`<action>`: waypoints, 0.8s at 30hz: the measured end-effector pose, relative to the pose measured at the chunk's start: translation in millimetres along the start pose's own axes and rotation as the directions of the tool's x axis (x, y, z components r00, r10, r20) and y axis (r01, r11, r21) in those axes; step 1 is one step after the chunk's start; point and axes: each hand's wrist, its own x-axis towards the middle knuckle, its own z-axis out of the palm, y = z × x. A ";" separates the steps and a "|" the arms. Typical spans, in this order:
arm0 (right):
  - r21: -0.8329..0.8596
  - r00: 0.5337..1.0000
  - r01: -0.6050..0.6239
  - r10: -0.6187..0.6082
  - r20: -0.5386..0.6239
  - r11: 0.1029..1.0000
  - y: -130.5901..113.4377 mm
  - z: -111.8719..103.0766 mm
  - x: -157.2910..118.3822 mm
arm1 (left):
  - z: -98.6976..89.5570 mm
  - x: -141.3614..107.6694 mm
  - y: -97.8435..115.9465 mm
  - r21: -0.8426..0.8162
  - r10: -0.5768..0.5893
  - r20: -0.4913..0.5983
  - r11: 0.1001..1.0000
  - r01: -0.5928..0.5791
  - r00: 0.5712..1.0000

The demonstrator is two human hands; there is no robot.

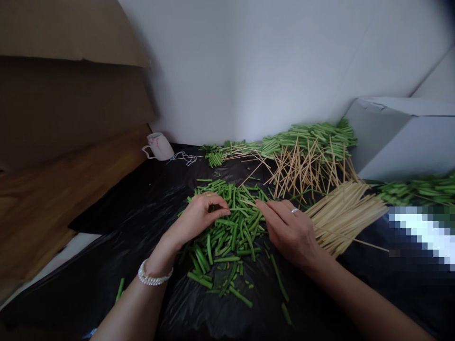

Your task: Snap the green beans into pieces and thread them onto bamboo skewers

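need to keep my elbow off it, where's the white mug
In the head view, the white mug is at the far upper left of the black plastic sheet, near the wall, with a tangle of thin cord just to its right.

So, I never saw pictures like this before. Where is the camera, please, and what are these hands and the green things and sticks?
No machine here: this one picture comes from a camera worn on a person's head, looking down at their own bare hands. The left hand, wearing a pearl bracelet, curves over a pile of cut green vegetable pieces. The right hand, wearing a ring, is at the pile's edge, beside a bundle of thin wooden skewers. These lie on a black plastic sheet. I cannot tell whether either hand holds anything.
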 end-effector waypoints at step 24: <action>-0.028 1.000 -0.004 0.004 0.011 1.000 1.5 -0.5 -3.3 | 26.9 2.1 18.5 -0.733 -0.365 -0.052 0.647 0.213 0.929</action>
